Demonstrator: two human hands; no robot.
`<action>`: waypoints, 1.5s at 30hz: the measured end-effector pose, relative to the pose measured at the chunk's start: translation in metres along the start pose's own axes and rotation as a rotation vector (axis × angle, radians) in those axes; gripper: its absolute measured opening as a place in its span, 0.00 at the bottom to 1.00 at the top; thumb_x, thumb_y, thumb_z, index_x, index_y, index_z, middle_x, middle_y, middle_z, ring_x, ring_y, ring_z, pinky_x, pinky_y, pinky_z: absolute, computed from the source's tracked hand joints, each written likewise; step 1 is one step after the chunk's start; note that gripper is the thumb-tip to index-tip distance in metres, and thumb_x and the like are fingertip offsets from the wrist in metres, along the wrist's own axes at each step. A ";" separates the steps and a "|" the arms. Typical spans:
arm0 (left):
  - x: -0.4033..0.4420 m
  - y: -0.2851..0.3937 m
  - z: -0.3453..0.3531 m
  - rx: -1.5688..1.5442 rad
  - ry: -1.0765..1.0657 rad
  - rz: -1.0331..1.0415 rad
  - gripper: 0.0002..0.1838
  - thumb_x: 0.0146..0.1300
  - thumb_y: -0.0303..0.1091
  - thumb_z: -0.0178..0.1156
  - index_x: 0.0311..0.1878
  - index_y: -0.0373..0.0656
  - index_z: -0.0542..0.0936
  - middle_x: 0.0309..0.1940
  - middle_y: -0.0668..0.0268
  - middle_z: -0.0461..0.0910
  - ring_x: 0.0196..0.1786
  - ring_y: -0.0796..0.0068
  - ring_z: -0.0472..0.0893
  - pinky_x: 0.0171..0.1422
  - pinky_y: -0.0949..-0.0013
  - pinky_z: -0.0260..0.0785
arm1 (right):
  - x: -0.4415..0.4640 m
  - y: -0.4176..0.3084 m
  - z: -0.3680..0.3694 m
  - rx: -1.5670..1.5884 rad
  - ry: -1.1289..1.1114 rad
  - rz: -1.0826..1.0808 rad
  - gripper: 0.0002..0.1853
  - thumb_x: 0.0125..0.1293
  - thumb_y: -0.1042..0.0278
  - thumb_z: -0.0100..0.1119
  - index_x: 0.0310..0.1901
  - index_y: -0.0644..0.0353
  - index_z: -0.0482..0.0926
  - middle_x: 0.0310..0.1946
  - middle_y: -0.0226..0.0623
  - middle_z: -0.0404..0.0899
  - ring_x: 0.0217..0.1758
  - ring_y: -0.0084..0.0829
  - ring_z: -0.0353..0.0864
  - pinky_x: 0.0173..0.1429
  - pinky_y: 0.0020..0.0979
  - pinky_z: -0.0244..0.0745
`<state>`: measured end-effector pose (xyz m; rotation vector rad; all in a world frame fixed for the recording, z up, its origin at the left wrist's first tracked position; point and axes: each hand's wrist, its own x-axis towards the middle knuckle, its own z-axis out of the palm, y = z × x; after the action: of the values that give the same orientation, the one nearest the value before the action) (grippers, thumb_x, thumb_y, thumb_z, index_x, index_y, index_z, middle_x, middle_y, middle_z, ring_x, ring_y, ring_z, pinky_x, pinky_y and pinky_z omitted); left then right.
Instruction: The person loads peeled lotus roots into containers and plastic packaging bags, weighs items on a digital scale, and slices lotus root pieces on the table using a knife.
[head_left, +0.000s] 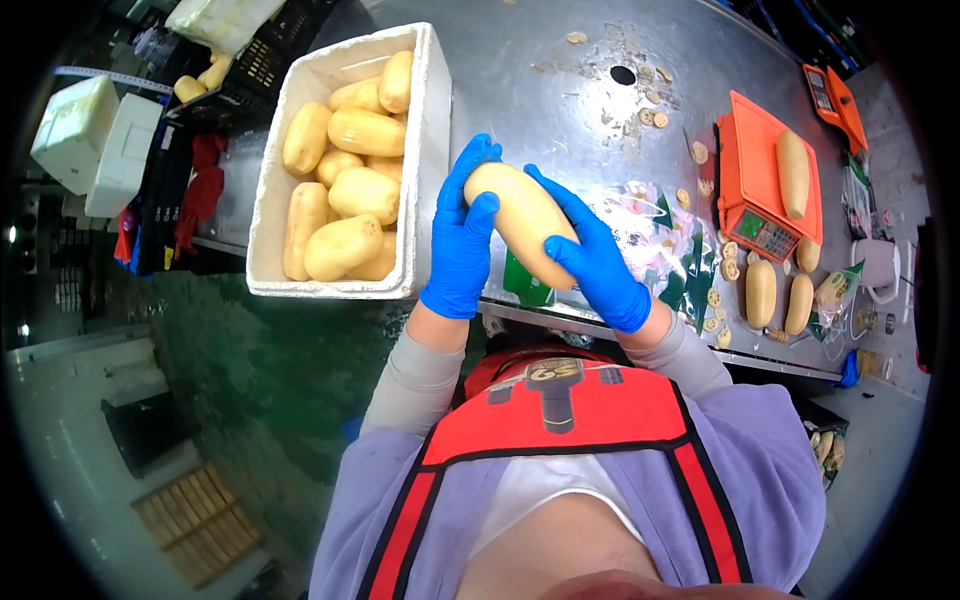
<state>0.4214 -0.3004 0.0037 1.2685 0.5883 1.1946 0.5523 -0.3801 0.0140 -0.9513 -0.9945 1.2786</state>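
- Near the middle of the head view, just over the near edge of the metal table (500,62), one pale lotus root (522,222) is held up between two blue-gloved hands, its length slanting from upper left to lower right.
- On its left flank, the left hand (458,238) is closed around the upper end, thumb near the front and fingers reaching up behind.
- At its right flank, the right hand (598,262) grips too, thumb lying over the lower part and fingers running along the side.
- By its look, the root should be stiff and fairly heavy for one hand; its smooth skin, perhaps damp, may slip against gloves. Flesh this firm could bruise or crack if dropped, so a wide hold on both flanks, near each end, suits it better than a fingertip pinch.
- Left of the hands, a white foam box (332,289) holds a heap of similar roots (367,133).
- To the right, an orange scale (742,170) carries another root (793,175); whole pieces (760,294) and holed slices (730,268) lie beside it.
- Between the right hand and the scale lies flower-printed plastic (650,232), its exact form unclear.
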 end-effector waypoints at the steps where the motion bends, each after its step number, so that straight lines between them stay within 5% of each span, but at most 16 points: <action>1: 0.000 -0.001 0.000 0.000 0.002 0.001 0.27 0.65 0.45 0.48 0.61 0.36 0.64 0.55 0.56 0.69 0.57 0.66 0.70 0.63 0.65 0.60 | -0.002 0.001 0.005 -0.041 0.031 -0.018 0.38 0.57 0.58 0.59 0.66 0.64 0.54 0.64 0.42 0.59 0.65 0.32 0.59 0.67 0.32 0.53; 6: 0.000 -0.008 -0.002 -0.127 0.072 -0.057 0.30 0.65 0.49 0.45 0.63 0.37 0.62 0.57 0.55 0.67 0.58 0.66 0.68 0.63 0.65 0.60 | -0.004 0.005 0.014 -0.144 0.048 -0.068 0.40 0.57 0.58 0.60 0.66 0.64 0.53 0.63 0.45 0.60 0.65 0.35 0.59 0.67 0.33 0.53; 12: 0.002 -0.005 0.001 -0.349 0.239 -0.236 0.19 0.67 0.41 0.43 0.50 0.36 0.73 0.49 0.59 0.73 0.51 0.68 0.72 0.59 0.67 0.64 | -0.007 0.011 0.015 -0.241 0.065 -0.087 0.41 0.55 0.57 0.61 0.66 0.64 0.52 0.62 0.48 0.61 0.65 0.38 0.61 0.66 0.34 0.56; 16: 0.004 -0.001 -0.003 -0.507 0.209 -0.402 0.22 0.68 0.45 0.42 0.59 0.40 0.66 0.54 0.59 0.70 0.56 0.66 0.70 0.62 0.65 0.62 | -0.003 0.013 0.008 -0.359 0.075 -0.156 0.42 0.53 0.57 0.64 0.65 0.63 0.55 0.62 0.49 0.62 0.65 0.41 0.62 0.65 0.36 0.58; 19: -0.006 0.006 0.004 -0.431 0.181 -0.394 0.26 0.69 0.46 0.41 0.65 0.42 0.59 0.59 0.59 0.65 0.61 0.65 0.66 0.65 0.63 0.59 | 0.006 0.009 -0.001 -0.905 0.138 -0.465 0.41 0.49 0.58 0.67 0.63 0.62 0.59 0.62 0.48 0.62 0.64 0.46 0.63 0.65 0.40 0.59; 22: -0.008 0.009 0.001 -0.348 0.102 -0.368 0.27 0.69 0.45 0.40 0.67 0.44 0.55 0.62 0.60 0.61 0.64 0.64 0.63 0.67 0.61 0.56 | 0.008 0.007 -0.001 -0.861 0.090 -0.461 0.42 0.49 0.57 0.67 0.64 0.62 0.58 0.62 0.46 0.62 0.64 0.46 0.62 0.65 0.39 0.59; 24: -0.005 0.002 -0.009 -0.626 0.145 -0.399 0.29 0.65 0.42 0.49 0.66 0.43 0.56 0.61 0.57 0.62 0.62 0.62 0.65 0.66 0.60 0.59 | 0.006 0.005 -0.001 -0.712 0.098 -0.357 0.43 0.49 0.56 0.67 0.65 0.61 0.57 0.63 0.46 0.62 0.65 0.42 0.62 0.64 0.38 0.60; 26: -0.004 0.003 -0.010 -0.683 0.127 -0.425 0.30 0.64 0.43 0.49 0.66 0.43 0.56 0.61 0.57 0.62 0.62 0.62 0.65 0.66 0.59 0.59 | 0.005 0.002 -0.003 -0.247 0.111 -0.099 0.43 0.50 0.57 0.67 0.66 0.60 0.56 0.62 0.46 0.62 0.63 0.37 0.64 0.64 0.35 0.60; 31: -0.003 0.008 -0.002 -0.613 0.151 -0.360 0.27 0.65 0.38 0.49 0.66 0.43 0.57 0.61 0.58 0.62 0.62 0.63 0.65 0.65 0.60 0.60 | -0.002 0.003 -0.011 -0.094 -0.013 0.184 0.38 0.53 0.60 0.65 0.63 0.65 0.60 0.57 0.41 0.68 0.59 0.30 0.66 0.62 0.32 0.61; 39: 0.000 -0.002 -0.008 -0.246 0.177 -0.337 0.28 0.62 0.29 0.54 0.65 0.39 0.58 0.62 0.60 0.61 0.62 0.68 0.64 0.66 0.65 0.59 | -0.018 0.026 -0.012 -0.336 0.241 -0.056 0.40 0.53 0.61 0.65 0.65 0.64 0.57 0.58 0.45 0.68 0.62 0.33 0.66 0.63 0.32 0.60; 45: -0.005 0.017 -0.022 -0.258 0.078 -0.204 0.28 0.58 0.28 0.57 0.62 0.38 0.63 0.58 0.60 0.66 0.57 0.69 0.68 0.63 0.66 0.62 | -0.011 0.014 0.008 -0.507 0.074 -0.147 0.41 0.50 0.62 0.67 0.65 0.62 0.58 0.58 0.47 0.69 0.59 0.33 0.70 0.62 0.33 0.63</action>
<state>0.3947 -0.2988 0.0121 0.9251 0.5857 1.1127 0.5398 -0.3897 0.0021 -1.2722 -1.3363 0.8746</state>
